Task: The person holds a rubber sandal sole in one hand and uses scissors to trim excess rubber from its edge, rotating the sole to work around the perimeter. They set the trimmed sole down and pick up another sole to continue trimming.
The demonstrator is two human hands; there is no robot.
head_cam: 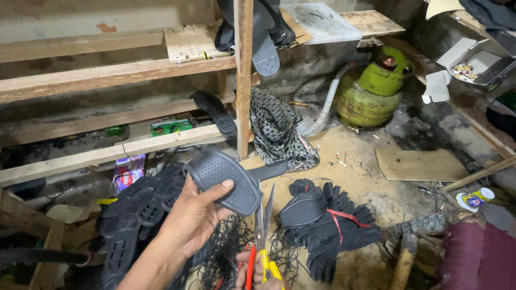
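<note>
My left hand (194, 217) holds up a black rubber shoe sole (224, 180) with a textured tread, thumb on its face. My right hand (260, 282) grips scissors (262, 240) with red and yellow handles, blades pointing up at the sole's lower edge. Below them lies a tangle of thin black rubber trimmings (218, 273). A pile of black soles (134, 215) sits left of my left hand. A bundle of soles tied with a red band (328, 224) lies to the right.
Wooden shelves (87, 78) and an upright post (242, 68) stand behind. A green gas cylinder (374, 90) with a hose is at the back right. Cardboard (420, 165), a small can (473, 198), a hammer handle (404, 264) and a maroon cushion (492, 262) lie at right.
</note>
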